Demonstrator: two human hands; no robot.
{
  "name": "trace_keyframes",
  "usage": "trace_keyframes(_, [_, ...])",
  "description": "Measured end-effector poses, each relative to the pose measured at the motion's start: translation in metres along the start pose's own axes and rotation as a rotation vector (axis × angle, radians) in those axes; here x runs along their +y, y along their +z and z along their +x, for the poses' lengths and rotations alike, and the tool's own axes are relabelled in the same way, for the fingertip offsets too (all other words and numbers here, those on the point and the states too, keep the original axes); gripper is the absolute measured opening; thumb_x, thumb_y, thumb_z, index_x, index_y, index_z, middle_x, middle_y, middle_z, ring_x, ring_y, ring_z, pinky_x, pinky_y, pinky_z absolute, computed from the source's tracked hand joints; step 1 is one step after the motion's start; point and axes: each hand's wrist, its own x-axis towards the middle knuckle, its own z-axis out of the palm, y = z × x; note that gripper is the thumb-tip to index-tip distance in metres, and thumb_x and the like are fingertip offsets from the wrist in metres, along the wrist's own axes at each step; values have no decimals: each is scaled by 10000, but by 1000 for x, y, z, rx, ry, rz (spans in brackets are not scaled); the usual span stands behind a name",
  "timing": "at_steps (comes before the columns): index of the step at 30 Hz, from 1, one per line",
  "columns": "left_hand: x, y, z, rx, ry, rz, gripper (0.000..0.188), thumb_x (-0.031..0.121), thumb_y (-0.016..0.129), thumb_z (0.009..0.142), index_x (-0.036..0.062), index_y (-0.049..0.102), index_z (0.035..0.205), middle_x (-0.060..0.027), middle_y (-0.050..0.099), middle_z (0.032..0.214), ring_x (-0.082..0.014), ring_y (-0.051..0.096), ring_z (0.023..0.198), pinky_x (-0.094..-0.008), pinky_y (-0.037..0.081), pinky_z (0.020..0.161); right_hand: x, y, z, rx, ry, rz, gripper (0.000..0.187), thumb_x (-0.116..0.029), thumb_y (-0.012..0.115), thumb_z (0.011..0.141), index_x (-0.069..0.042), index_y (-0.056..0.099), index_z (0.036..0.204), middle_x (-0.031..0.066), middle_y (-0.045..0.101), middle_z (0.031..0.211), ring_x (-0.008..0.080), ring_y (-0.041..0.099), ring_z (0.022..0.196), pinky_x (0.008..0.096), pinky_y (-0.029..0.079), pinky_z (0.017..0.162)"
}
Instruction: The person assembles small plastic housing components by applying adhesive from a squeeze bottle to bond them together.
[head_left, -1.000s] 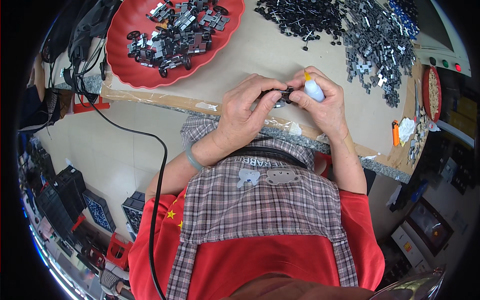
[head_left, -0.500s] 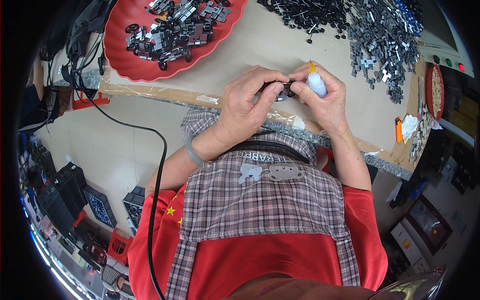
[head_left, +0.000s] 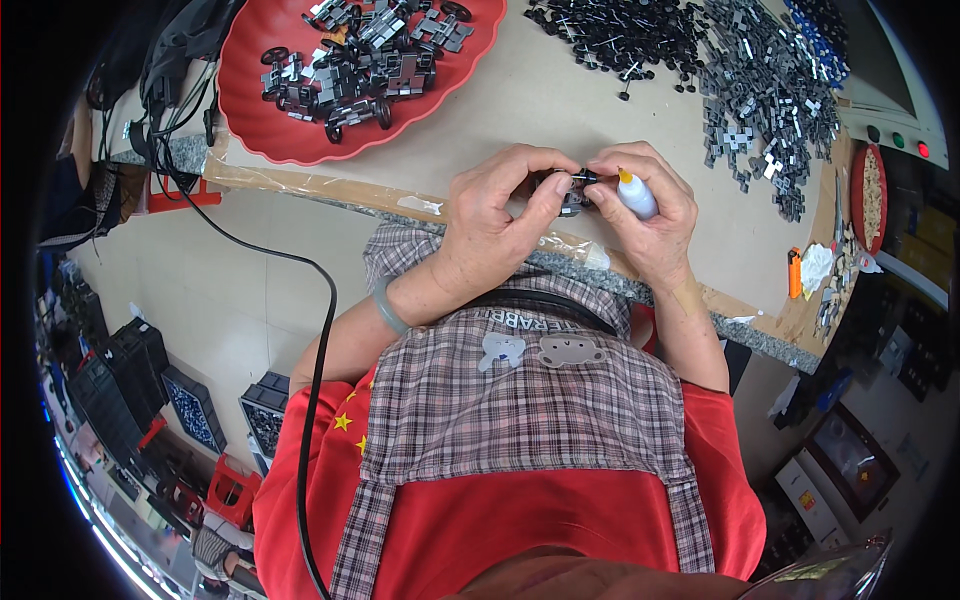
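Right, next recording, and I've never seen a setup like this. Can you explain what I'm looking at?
There is no machine here, just a person's bare hands. The view comes from a wide fisheye camera on their head, looking down, so straight edges bend near the rim. The left hand and right hand meet at a small dark part, mostly hidden by fingers. The right hand also holds a pale bottle with a yellow tip. On the table are a red tray of wheeled pieces, a pile of black pieces and a pile of grey pieces.

The squeeze bottle point(head_left: 640, 198) looks like smooth plastic.
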Motion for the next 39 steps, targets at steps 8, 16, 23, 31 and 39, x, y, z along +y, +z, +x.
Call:
trace_keyframes(8, [-1,5,4,58,48,12,130,37,625,844,4,639,969,-95,647,831,-155,631,681,-252,507,581,-3,3,-2,87,-125,-208,295,30,730,603,-37,670,884,92,644,855,205,643,761,292,516,623])
trace_keyframes(16, [9,4,10,34,125,146,132,23,614,836,-4,626,965,-97,611,868,-177,628,697,-277,517,587,0,3,0,98,-61,-165,302,46,726,600,-37,661,883,88,647,850,200,643,761,293,516,634])
trace_keyframes(23, [6,4,8,6,124,211,96,2,616,802,0,598,896,-100,609,836,-219,627,688,-304,505,578,1,3,-2,75,-139,-186,301,41,735,599,-27,656,883,97,647,846,206,643,753,294,515,624])
trace_keyframes(31, [-1,2,5,22,205,173,108,-19,624,799,13,620,902,-66,631,789,-112,558,587,-241,422,501,-2,2,-2,26,-184,-180,303,37,740,596,-25,665,883,99,654,839,189,645,721,276,513,593])
trace_keyframes(39, [-2,2,3,27,277,195,112,-41,631,786,3,608,887,-103,634,796,-196,607,655,-282,476,567,-6,4,-3,34,-178,-200,254,-40,796,653,-41,673,875,77,657,797,155,638,674,251,496,549])
